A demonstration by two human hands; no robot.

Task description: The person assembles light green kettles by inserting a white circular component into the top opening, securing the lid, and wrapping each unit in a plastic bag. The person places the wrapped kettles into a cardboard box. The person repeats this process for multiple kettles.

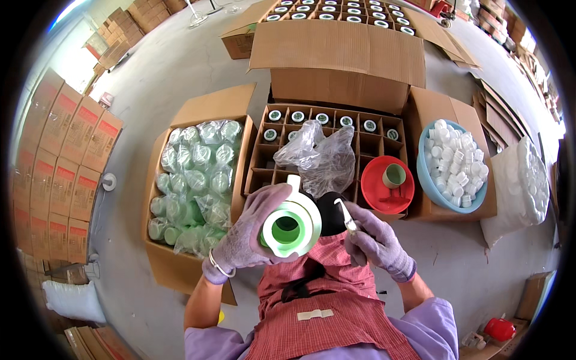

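Note:
My left hand [252,231], in a grey-purple glove, is closed around a pale green and white jug [308,211]. The jug's round open mouth faces up, and a white handle or spout sticks out at its far side; which of these it is I cannot tell. To the right of the jug, my gloved right hand [377,241] grips a small white tool with a thin, curved tip [345,211]. The tip is apart from the jug. Past my hands stands a divided carton [264,157] with several white-lidded containers in its cells and a crumpled clear plastic bag [330,159] on top.
At left, an open carton [153,180] holds several plastic-wrapped green jugs. A red dish [375,174] with a green cup [394,175] rests over the divided carton's right corner. Beside it, a blue basin [424,174] is heaped with white caps. Another filled carton [336,45] stands farther off.

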